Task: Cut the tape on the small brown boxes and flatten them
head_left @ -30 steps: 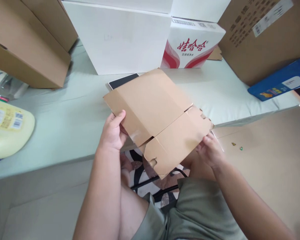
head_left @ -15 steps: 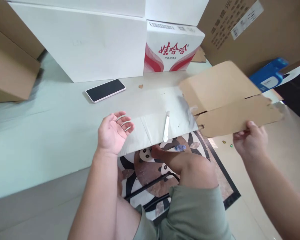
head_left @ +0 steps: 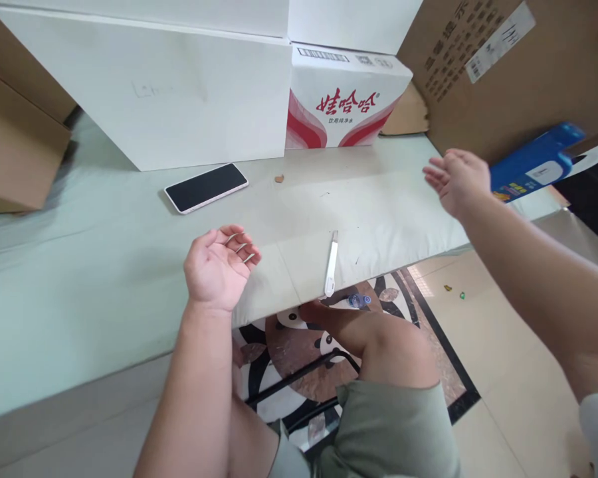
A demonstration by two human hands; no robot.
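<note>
My left hand rests palm up on the pale green table near its front edge, fingers loosely curled and holding nothing. My right hand hangs above the table's right part with fingers spread and empty, close to a blue box. A white utility knife lies on the table between my hands, its tip at the front edge. A black phone lies face up beyond my left hand. The flattened cardboard box is out of view.
A large white box and a white carton with red print stand at the table's back. Brown cardboard boxes stand at the left and right. My knees and a patterned mat lie under the front edge.
My right hand swung the flattened cardboard off to the right and let it go; the cardboard has left the view. The left hand released it earlier and stays palm up on the table.
</note>
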